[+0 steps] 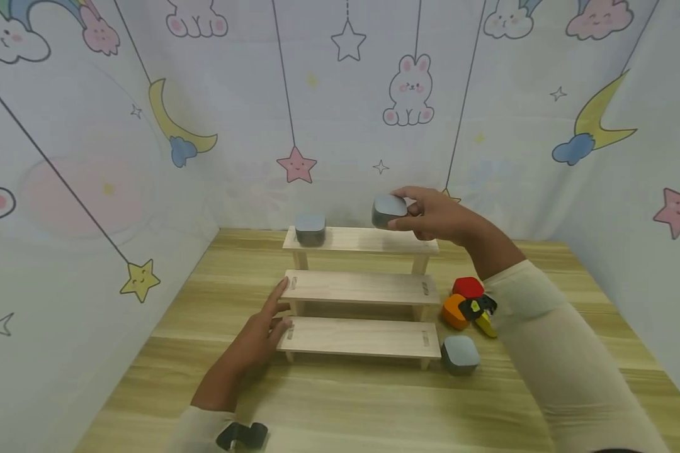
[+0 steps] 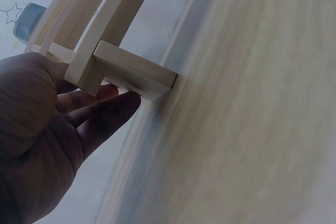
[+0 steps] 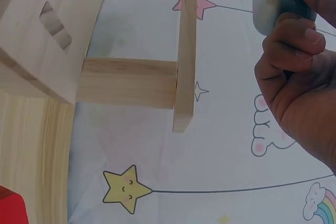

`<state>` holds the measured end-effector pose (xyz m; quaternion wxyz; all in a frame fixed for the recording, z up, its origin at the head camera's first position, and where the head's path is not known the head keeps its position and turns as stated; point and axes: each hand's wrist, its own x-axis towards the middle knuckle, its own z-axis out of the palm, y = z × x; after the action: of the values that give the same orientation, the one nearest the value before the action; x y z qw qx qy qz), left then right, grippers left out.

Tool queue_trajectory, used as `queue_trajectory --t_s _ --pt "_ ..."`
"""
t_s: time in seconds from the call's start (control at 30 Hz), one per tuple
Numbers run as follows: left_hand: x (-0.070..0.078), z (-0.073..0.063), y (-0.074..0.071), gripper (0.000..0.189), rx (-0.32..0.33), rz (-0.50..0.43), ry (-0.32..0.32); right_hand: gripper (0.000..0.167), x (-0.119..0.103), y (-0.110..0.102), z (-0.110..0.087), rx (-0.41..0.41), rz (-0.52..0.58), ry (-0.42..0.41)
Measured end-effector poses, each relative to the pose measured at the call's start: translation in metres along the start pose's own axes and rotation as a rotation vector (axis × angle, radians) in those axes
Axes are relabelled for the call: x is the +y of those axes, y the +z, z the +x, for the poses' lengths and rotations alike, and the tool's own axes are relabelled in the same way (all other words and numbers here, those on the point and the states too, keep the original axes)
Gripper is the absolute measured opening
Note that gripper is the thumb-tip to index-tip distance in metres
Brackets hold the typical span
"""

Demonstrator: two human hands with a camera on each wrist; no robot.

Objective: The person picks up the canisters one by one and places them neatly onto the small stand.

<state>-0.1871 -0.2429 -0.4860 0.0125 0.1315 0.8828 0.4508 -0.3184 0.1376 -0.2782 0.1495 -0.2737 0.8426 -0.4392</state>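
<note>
We have the smooth, grey, rounded-square block (image 1: 388,211) held in the air above the top board, clear of the wood. The right hand (image 1: 439,215) is its grip, closed to the block's width, thumb and fingers pinching it from the right. We judge it light, stiff and hard to damage, perhaps a little slippery; opposite side walls look the best hold, keeping the underside free.

Below is the three-tier stand of pale bare wood (image 1: 359,286). The left hand (image 1: 263,333) rests at the left ends of its lower two boards, fingers spread, grasping nothing that we can make out. A matching grey block (image 1: 310,229) sits near the top board's left end; bare wood runs rightward from it to the square-cut edge. We should mind the board edges, the white cartoon-printed cloth (image 1: 345,126) behind, and the red faceted block (image 1: 468,287) on the wood-grain table (image 1: 362,402) beneath the right forearm
</note>
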Motion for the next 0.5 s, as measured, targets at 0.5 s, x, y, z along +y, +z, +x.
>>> queue_trajectory --t_s 0.5 --pt "0.002 -0.002 -0.001 0.084 0.002 -0.001 0.014 0.060 -0.004 0.020 0.028 -0.121 -0.034 0.055"
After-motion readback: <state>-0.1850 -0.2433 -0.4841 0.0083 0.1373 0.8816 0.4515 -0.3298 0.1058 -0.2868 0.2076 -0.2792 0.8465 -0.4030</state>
